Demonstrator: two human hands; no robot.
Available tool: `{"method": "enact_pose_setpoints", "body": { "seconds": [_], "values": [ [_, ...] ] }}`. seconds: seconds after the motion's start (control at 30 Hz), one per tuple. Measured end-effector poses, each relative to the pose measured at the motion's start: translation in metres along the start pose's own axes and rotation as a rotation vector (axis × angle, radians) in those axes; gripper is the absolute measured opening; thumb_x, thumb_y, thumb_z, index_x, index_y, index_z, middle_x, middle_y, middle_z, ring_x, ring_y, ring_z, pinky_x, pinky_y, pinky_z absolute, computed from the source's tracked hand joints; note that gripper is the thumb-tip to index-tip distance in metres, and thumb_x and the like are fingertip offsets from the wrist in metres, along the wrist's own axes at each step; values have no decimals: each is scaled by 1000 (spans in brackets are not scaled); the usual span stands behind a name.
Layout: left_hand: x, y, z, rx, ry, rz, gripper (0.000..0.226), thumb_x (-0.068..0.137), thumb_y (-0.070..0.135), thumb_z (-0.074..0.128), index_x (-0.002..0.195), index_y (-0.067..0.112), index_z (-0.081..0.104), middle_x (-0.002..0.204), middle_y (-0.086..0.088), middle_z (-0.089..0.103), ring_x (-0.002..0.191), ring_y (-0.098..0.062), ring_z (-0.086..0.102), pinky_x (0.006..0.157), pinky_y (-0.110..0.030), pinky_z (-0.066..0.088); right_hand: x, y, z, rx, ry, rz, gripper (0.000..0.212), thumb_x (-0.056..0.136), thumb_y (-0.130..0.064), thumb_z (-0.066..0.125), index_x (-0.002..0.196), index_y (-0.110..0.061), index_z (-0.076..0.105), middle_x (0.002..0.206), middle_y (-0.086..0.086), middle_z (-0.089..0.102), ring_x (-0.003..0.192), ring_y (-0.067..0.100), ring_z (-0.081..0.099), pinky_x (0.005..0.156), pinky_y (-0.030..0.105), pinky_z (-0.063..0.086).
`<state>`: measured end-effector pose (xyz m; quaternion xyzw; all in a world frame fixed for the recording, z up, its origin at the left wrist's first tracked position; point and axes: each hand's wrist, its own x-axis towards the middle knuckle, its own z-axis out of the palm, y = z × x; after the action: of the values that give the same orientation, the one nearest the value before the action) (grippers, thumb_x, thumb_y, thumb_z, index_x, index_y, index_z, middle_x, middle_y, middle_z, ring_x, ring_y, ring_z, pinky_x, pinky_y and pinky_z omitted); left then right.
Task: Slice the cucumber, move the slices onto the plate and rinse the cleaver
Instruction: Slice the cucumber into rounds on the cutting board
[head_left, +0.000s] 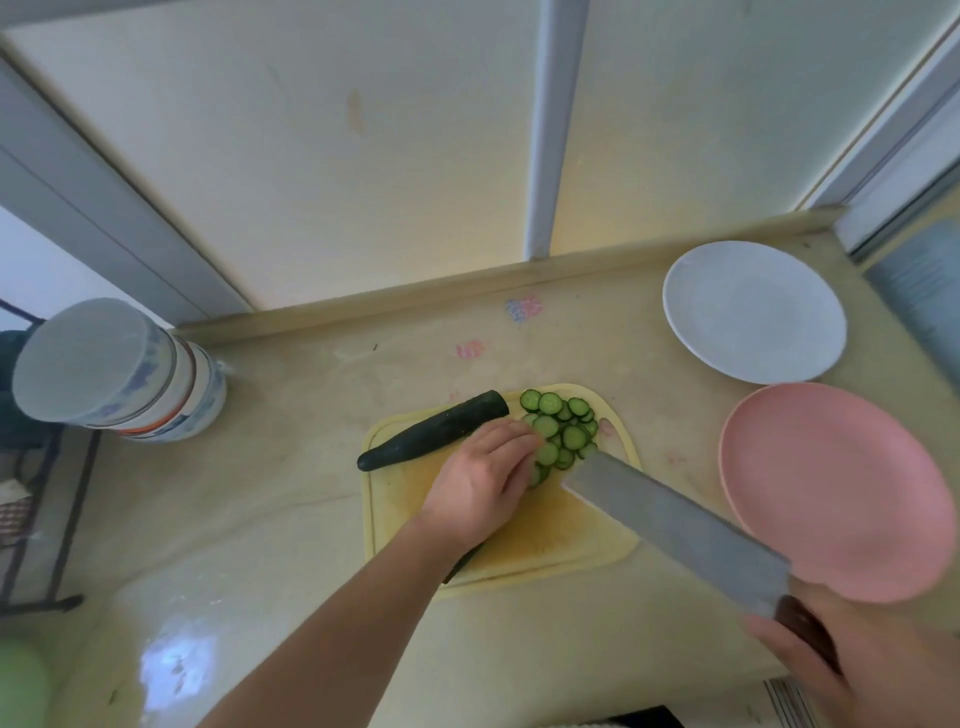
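A pale yellow cutting board (550, 540) lies on the counter. On its far left rests the uncut dark green cucumber piece (434, 430). Several round cucumber slices (561, 428) are heaped at the board's far right corner. My left hand (483, 475) reaches over the board, its fingertips touching the near left side of the heap. My right hand (852, 660) grips the dark handle of a cleaver (675, 525), whose flat blade hovers tilted above the board with its tip beside the slices. A pink plate (836, 493) sits to the right, a white plate (753, 312) behind it.
A stack of patterned bowls (119, 369) stands at the counter's far left. A dark metal rack (36, 519) sits beyond the left edge. The wall upstand (467, 286) runs behind the board. A dark strip (465, 564) shows under my left forearm on the board's near edge.
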<state>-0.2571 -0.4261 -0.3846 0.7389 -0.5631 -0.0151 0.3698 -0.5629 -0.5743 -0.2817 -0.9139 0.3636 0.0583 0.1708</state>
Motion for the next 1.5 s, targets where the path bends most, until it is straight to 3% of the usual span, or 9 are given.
{"method": "enact_pose_setpoints", "body": {
  "seconds": [0.03,0.1,0.17,0.27,0.47,0.6,0.87,1.3,1.5],
  "values": [
    [-12,3,-8,18,64,-60,20,95,14,60,108,4,73,109,-6,70,106,-20,63,95,-33,53,3,-6,-3,43,4,5,65,80,-85,17,65,-41,61,49,-16,56,42,-4,53,39,18,42],
    [-40,10,-21,45,148,-176,18,91,18,62,102,8,72,103,-2,68,99,-17,61,84,-30,54,5,-26,-5,210,-108,63,64,74,-88,16,69,-37,55,52,-15,56,51,1,55,43,15,36],
    [-64,17,-28,52,111,-241,20,88,26,65,101,12,70,103,1,65,98,-15,60,81,-26,54,6,-41,5,399,-216,105,53,80,-74,37,69,-24,53,54,-3,57,51,9,52,53,22,42],
    [-88,20,-23,83,9,-236,30,88,36,65,105,12,70,108,0,65,99,-16,60,83,-25,55,16,-66,26,535,-381,75,45,92,-46,50,60,-14,48,48,2,51,46,8,45,53,30,40],
    [-97,10,-17,79,10,-218,27,87,22,66,110,9,69,113,-5,64,99,-21,61,82,-31,57,32,-90,57,627,-530,58,47,94,-48,46,59,-16,47,45,-3,44,44,9,41,50,22,33],
    [-98,4,-11,96,42,-133,27,83,13,74,109,7,71,113,-6,65,96,-21,59,84,-30,54,35,-97,67,585,-530,36,48,93,-50,44,60,-15,44,42,-6,42,41,4,38,49,19,30],
    [-99,-2,-1,139,97,-94,27,79,12,74,104,11,62,97,-8,63,81,-27,57,71,-41,52,27,-97,66,612,-475,39,81,63,-94,32,61,-13,40,47,-3,39,45,9,35,50,26,30],
    [-97,0,-3,117,91,-83,34,75,9,76,103,14,57,95,-7,63,81,-24,55,73,-37,52,20,-100,64,606,-463,51,92,62,-97,29,66,-6,38,50,-1,38,48,12,34,53,32,31],
    [-97,-1,-2,117,93,-87,30,76,10,73,102,13,58,95,-7,62,82,-24,55,72,-37,52,21,-102,68,547,-459,20,80,65,-94,22,61,-16,38,50,-3,38,47,8,34,53,28,31]
  ]
}}
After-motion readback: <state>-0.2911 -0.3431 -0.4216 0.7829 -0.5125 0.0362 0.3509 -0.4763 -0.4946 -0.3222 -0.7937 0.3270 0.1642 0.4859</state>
